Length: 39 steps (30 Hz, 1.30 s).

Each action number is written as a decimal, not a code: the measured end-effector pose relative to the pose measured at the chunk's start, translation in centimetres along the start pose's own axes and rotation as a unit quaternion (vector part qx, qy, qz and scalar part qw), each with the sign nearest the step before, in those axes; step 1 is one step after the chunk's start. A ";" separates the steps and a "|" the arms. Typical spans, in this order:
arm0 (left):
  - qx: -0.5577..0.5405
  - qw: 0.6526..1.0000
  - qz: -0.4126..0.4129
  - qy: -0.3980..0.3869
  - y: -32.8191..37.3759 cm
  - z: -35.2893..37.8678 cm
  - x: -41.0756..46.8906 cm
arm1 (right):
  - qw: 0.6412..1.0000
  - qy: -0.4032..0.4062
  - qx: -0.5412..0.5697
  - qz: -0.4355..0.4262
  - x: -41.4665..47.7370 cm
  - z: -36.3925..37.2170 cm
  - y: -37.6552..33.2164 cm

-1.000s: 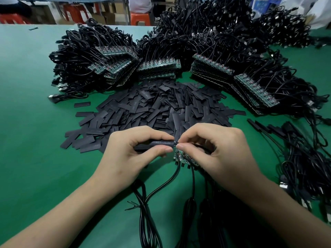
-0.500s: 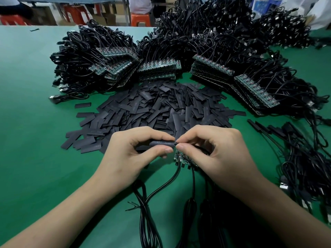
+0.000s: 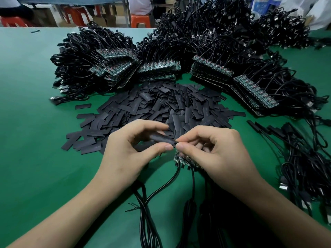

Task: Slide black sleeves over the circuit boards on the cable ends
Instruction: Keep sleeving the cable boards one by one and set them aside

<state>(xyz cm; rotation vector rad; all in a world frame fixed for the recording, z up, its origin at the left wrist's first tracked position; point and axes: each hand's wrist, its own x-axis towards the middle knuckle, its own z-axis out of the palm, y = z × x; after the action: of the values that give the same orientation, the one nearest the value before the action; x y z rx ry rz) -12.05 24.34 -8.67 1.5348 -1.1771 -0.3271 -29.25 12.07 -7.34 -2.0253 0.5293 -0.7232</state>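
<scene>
Right at the near edge, black cables (image 3: 148, 199) run up the green surface (image 3: 32, 158) from a tied bundle toward the hands. Just above them, a little cluster of circuit boards (image 3: 180, 159) peeks out from under the right hand (image 3: 218, 154), each one wired to its own cable.

Now the hands, meeting in the middle. The left hand (image 3: 125, 154) has a black sleeve (image 3: 162, 139) pinched between thumb and forefinger, grip closed on it, the sleeve lying roughly level and pointing right. The right hand comes at it from the other side, thumb and forefinger pressed together right at the sleeve's open end; something small is nipped there, but it is too hidden to say exactly what. The other fingers of the right hand are curled in loosely.

Beyond the hands, a big loose pile of flat black sleeves (image 3: 161, 108) spreads across the surface, a few strays (image 3: 83, 106) lying apart on its left.

Off to the right, more cables (image 3: 304, 167) lie in a tangle, some with ends already covered in black.

Further back, stacks of bare circuit boards (image 3: 159, 66) fan out in an arc, their cables heaped in thick dark mounds (image 3: 206, 33) behind them.

At the very back, past the surface's edge, orange stools (image 3: 140, 20) and cardboard boxes (image 3: 105, 19).
</scene>
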 end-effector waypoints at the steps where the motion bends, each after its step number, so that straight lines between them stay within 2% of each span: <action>1: -0.008 1.000 -0.009 0.025 0.1 0.1 0.0 | 0.999 -0.012 0.040 0.024 0.1 0.0 -0.1; 3: -0.027 0.998 -0.025 0.059 0.1 0.4 -0.1 | 0.993 -0.036 0.090 0.063 0.2 0.0 -0.2; 6: -0.026 0.997 -0.023 0.076 0.3 0.6 -0.1 | 0.990 -0.053 0.106 0.080 0.3 -0.1 -0.1; 8: 0.058 0.995 0.024 0.077 0.7 0.4 -0.1 | 0.988 -0.059 0.111 0.086 0.3 -0.3 0.0; 11: 0.182 0.976 0.099 0.074 1.0 0.1 0.0 | 0.988 -0.076 0.107 0.085 0.2 -0.3 0.1; 17: 0.217 0.964 0.139 0.065 0.9 -0.3 -0.1 | 0.985 -0.100 0.121 0.077 0.1 0.0 -0.2; 35: 0.248 0.963 0.101 0.045 0.8 -0.1 -0.2 | 0.986 -0.112 0.097 0.073 0.0 0.4 -0.4; 39: 0.230 0.969 0.086 0.025 0.3 0.0 -0.1 | 0.972 -0.113 0.166 0.123 0.4 -0.8 -1.0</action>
<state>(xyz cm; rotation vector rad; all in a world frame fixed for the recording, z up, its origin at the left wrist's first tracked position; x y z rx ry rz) -12.25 24.44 -8.42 1.8062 -1.3997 0.1116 -29.45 11.87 -6.06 -1.6659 0.4788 -0.3941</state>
